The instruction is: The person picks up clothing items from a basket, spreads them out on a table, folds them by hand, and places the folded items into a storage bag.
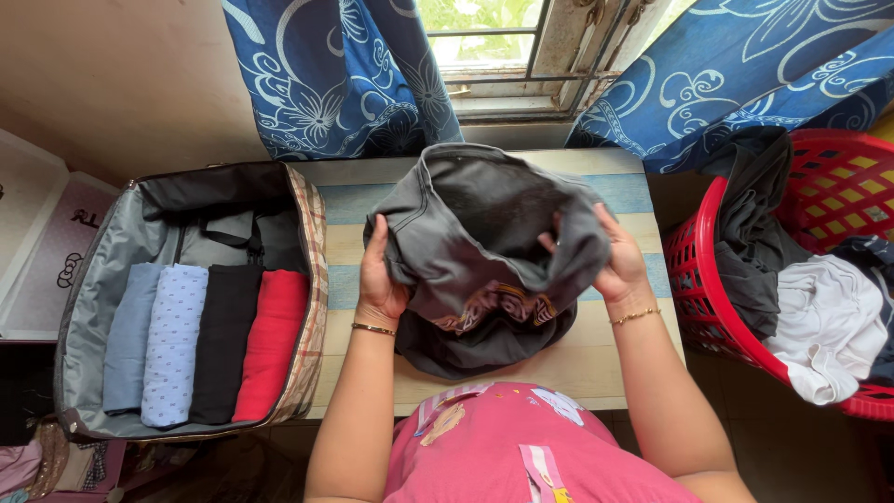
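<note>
Although both hands are in view, most of each set of fingers is buried in cloth, so the exact finger placement cannot be made out. Left hand (380,279): grip closed on the left edge of a dark grey garment (484,251), thumb and palm outside, fingertips hidden in the folds. Right hand (616,265): grip closed on the right edge of the same garment, fingers curled over the fabric and partly tucked inside. A thin gold bangle sits on each wrist.

The garment is held bunched, lifted over the middle of the striped wooden counter (615,359), its lower part resting on the surface. A printed patch shows on the front, too creased to read. What kind of garment it is cannot be determined.

On the left end of the counter lies an open suitcase (93,279); inside, four rolled or folded pieces lie side by side: pale blue, dotted light blue, black, red. Its near corner is cut off by clutter below.

Right of the counter stands a red laundry basket (694,279), cropped by the frame edge, holding dark and white clothes. Blue patterned curtains (345,74) flank the window behind.
</note>
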